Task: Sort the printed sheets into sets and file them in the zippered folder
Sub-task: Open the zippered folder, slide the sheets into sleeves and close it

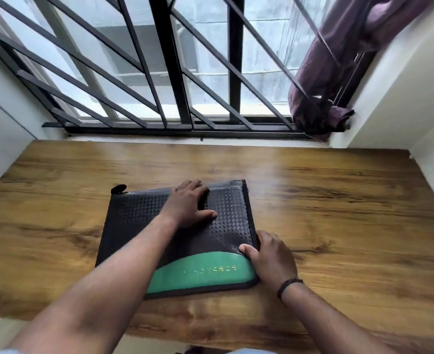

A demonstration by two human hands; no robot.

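Item — zippered folder: black, dimpled cover with a green corner panel, lying flat on the wooden table below a barred window. No printed sheets are in view, so whether they are already filed cannot be told.

Left hand: laid palm-down on the folder's cover, fingers spread and nearly straight, tips reaching the far edge. It presses and grasps nothing.

Right hand: at the folder's right edge, thumb on the cover just above the green panel, fingers dropping over the side. It seems to pinch that edge, though the fingertips are hidden behind the folder.

Relation for the coming move: the zip track runs along the far edge and down the right side, directly under the right hand's grip and onward from it toward the window. The folder's long axis runs left–right across the body. A black tab, probably the zip end, sticks out at the far-left corner, nearer the left hand.

Writing: gold embossed lettering on the green panel, upside down to the wearer and too faint to read.

Also present: purple curtain bunched at the window's right; dark wristband on the right wrist.
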